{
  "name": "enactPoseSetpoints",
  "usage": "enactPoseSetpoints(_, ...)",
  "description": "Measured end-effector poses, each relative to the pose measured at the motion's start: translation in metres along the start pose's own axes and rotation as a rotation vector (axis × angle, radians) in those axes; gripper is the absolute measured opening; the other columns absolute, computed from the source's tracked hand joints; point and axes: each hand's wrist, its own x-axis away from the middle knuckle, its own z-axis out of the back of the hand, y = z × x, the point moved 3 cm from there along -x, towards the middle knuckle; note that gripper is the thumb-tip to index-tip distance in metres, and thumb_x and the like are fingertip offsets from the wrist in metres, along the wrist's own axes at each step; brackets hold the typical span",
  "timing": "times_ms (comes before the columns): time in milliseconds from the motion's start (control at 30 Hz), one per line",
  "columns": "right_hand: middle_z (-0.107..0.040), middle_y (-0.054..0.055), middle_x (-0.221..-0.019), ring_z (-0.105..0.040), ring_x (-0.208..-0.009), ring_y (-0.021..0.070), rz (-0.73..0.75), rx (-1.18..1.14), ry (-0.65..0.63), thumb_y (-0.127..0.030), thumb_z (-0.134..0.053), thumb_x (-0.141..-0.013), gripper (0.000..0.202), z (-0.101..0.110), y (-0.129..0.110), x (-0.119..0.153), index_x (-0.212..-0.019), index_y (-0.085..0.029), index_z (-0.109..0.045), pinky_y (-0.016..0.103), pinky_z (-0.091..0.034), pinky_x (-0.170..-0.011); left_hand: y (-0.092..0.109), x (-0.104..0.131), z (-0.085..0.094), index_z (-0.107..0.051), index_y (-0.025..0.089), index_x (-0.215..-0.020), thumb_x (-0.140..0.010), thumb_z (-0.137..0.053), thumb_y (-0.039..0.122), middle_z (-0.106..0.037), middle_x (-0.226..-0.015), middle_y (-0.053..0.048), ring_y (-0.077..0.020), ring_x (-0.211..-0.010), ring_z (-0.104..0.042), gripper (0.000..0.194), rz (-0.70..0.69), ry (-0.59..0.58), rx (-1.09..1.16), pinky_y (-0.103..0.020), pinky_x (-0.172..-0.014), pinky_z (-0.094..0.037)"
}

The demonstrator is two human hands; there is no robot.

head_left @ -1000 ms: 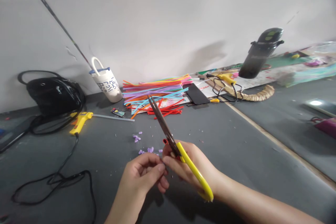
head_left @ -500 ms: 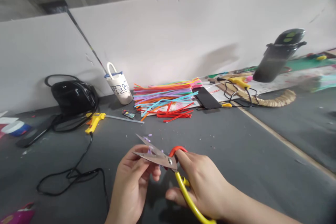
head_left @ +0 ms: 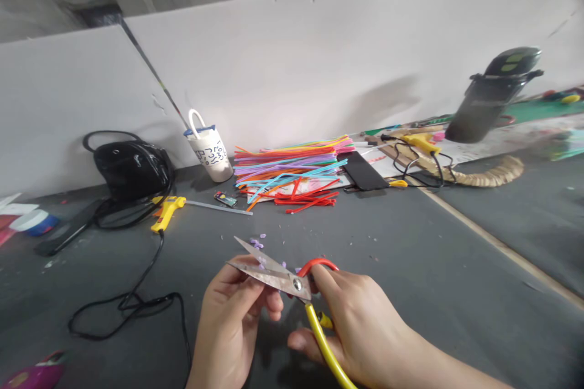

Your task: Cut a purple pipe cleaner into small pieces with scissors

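Note:
My right hand (head_left: pixel 360 316) grips scissors (head_left: pixel 278 273) by their red and yellow handles. Their blades stand apart and point left, over the fingertips of my left hand (head_left: pixel 230 322). Thumb and fingers of that hand are pinched together at the lower blade. A bit of purple pipe cleaner (head_left: pixel 262 263) shows between the blades at those fingertips; the rest of it is hidden by the hand and the metal. Small purple snippets (head_left: pixel 257 244) lie on the dark table just beyond the blade tips, and a few more show near the red handle.
Behind the hands lies a pile of coloured pipe cleaners (head_left: pixel 292 164) with short red pieces (head_left: pixel 310 200) in front. A yellow glue gun (head_left: pixel 167 213) trails its cord at left. Along the partition stand a black bag (head_left: pixel 130 167), a white cup (head_left: pixel 210 155) and a dark bottle (head_left: pixel 486 100).
The view has shifted slightly. The scissors have turned a little and their blades remain apart. More purple snippets show around the blades and the red handle. My left hand keeps its pinch.

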Motion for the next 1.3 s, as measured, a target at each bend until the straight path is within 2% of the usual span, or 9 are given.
enactPoseSetpoints(467,-0.058,0.003,-0.062,-0.054,-0.05,0.0179,0.004,0.015,-0.005,-0.07,-0.039,-0.078,0.052,-0.0012,-0.002,0.0021,-0.076,-0.018,-0.045,0.026,-0.028,-0.046,-0.0014,-0.0003,-0.0015,-0.067,0.017,-0.069,-0.068,-0.07,0.019,-0.063,-0.049,0.002,-0.0075,-0.044,-0.054,0.004,0.017,-0.022,-0.007,-0.015,-0.042,-0.043)
enactPoseSetpoints(667,-0.059,0.004,-0.064,-0.055,-0.052,0.0179,0.005,0.004,-0.024,-0.069,-0.039,-0.078,0.051,-0.0033,-0.0012,0.0026,-0.077,-0.018,-0.045,0.025,-0.029,-0.047,-0.0006,0.0008,-0.0008,-0.065,0.016,-0.067,-0.068,-0.07,0.021,-0.062,-0.048,0.002,-0.0079,-0.043,-0.053,0.007,0.017,0.002,-0.038,-0.016,-0.042,-0.042)
enactPoseSetpoints(967,-0.059,0.004,-0.063,-0.054,-0.049,0.0171,-0.007,-0.002,-0.037,-0.07,-0.037,-0.079,0.052,-0.0025,-0.0025,0.0032,-0.076,-0.018,-0.046,0.025,-0.028,-0.046,-0.0013,-0.0003,-0.0009,-0.065,0.017,-0.065,-0.07,-0.069,0.021,-0.062,-0.048,0.002,-0.0071,-0.043,-0.052,0.008,0.029,-0.035,-0.019,-0.016,-0.043,-0.042)
enactPoseSetpoints(1200,-0.055,0.002,-0.059,-0.048,-0.046,0.0153,-0.087,-0.033,-0.081,-0.065,-0.043,-0.078,0.046,-0.0035,-0.0005,0.0022,-0.073,-0.02,-0.043,0.024,-0.024,-0.045,0.0,0.0004,-0.0009,-0.066,0.015,-0.067,-0.072,-0.067,0.022,-0.06,-0.048,0.002,-0.0073,-0.044,-0.052,0.008,0.023,-0.054,-0.046,-0.017,-0.045,-0.044)
enactPoseSetpoints(1300,-0.048,-0.002,-0.055,-0.039,-0.044,0.0113,-0.177,-0.211,-0.097,-0.057,-0.046,-0.079,0.038,-0.0009,0.0028,-0.0003,-0.07,-0.021,-0.04,0.022,-0.024,-0.044,0.0016,0.0008,-0.0023,-0.065,0.016,-0.067,-0.073,-0.066,0.02,-0.062,-0.053,0.002,-0.0069,-0.045,-0.053,0.007,0.024,-0.032,-0.064,-0.016,-0.044,-0.043)
